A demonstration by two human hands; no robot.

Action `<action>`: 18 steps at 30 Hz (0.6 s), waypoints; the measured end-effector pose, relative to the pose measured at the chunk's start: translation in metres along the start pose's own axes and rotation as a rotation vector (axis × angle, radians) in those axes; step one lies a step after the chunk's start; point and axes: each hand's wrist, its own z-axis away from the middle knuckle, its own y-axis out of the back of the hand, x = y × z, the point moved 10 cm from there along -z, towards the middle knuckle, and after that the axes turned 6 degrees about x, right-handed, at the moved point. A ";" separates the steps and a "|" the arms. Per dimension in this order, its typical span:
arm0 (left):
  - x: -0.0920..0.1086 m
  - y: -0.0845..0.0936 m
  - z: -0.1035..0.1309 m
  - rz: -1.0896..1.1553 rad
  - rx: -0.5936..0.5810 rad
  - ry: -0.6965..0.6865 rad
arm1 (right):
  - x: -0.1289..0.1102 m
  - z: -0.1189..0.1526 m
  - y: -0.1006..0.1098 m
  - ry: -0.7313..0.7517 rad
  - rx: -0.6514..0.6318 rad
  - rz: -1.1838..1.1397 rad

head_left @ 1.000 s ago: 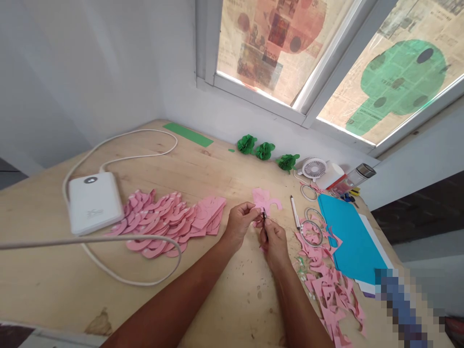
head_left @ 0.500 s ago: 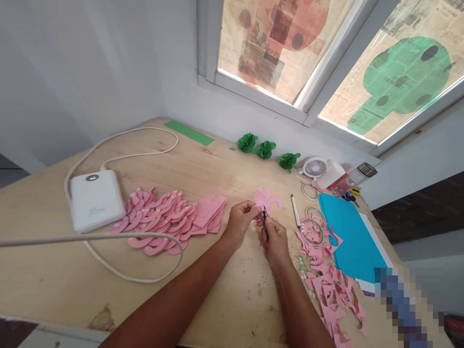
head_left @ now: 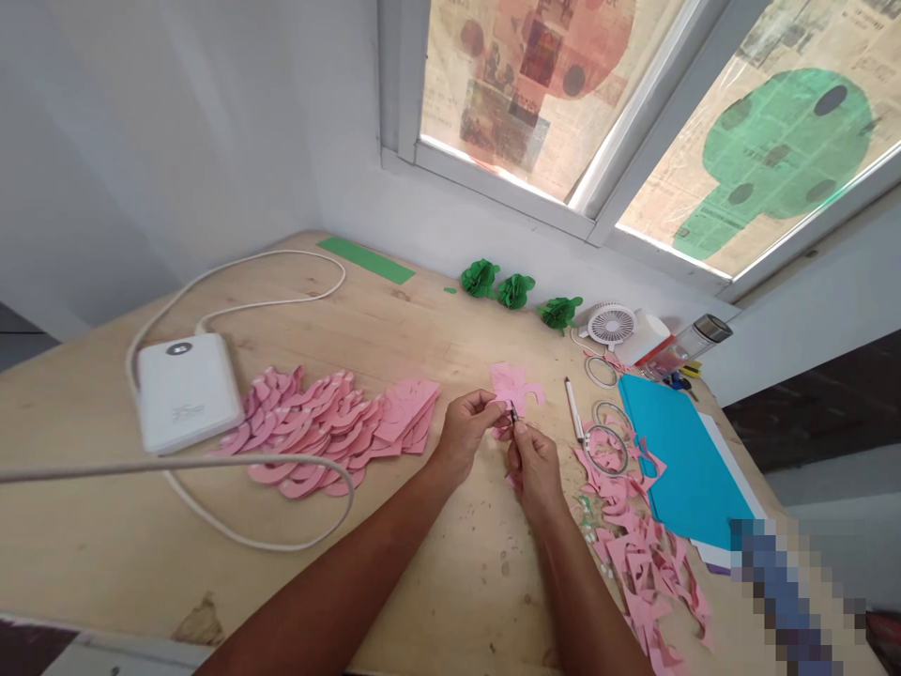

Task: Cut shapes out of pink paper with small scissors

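Over the middle of the wooden table, my left hand (head_left: 467,430) pinches the lower left edge of a pink paper piece (head_left: 512,380). My right hand (head_left: 536,464) is closed around a small dark pointed tool (head_left: 513,413), whose tip meets the paper beside my left fingertips. The tool's handle is mostly hidden in my fingers; it looks like small scissors or a blade. A curved strip of the pink paper sticks out to the right. Left of my hands lies a spread pile of cut pink paper shapes (head_left: 330,422).
A white power bank (head_left: 189,390) with a looping cable lies left. Green paper flowers (head_left: 516,290) and a small fan (head_left: 611,324) line the wall. At right are a white pen (head_left: 573,409), tape rings (head_left: 605,451), pink scraps (head_left: 644,573) and blue sheets (head_left: 682,460).
The pink paper has turned or shifted slightly, and its curved strip now sits a little further left. Both hands keep nearly the same place and grip.
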 end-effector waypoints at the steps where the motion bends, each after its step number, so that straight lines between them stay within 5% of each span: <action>1: 0.000 0.000 0.000 -0.002 0.002 0.000 | 0.000 0.000 0.000 -0.002 0.000 0.000; 18: -0.002 0.001 -0.001 -0.005 0.000 0.004 | -0.006 0.000 0.004 0.058 0.010 0.089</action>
